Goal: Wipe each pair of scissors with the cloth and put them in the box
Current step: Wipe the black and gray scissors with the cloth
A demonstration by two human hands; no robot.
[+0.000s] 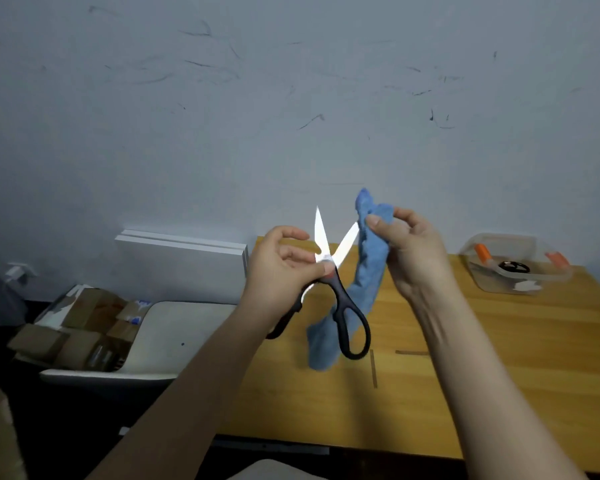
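The person holds both hands up over the near-left part of the wooden table (499,368). The left hand (278,268) grips a pair of black-handled scissors (338,289), thumb and fingers curled round the pivot and one handle, which is mostly hidden behind the palm; the other handle loop hangs free below the hand. The blades stand spread in a V, tips up, just to the right of the left fingers. The right hand (413,251) pinches a blue cloth (368,271) between thumb and fingertips near its top, and the rest of it drapes down behind the scissors. The cloth's upper part sits right against the right-hand blade; I can't tell if they touch. The clear plastic box (475,271) rests on the table's far right, well away from both hands, with orange-handled items and a dark one inside.
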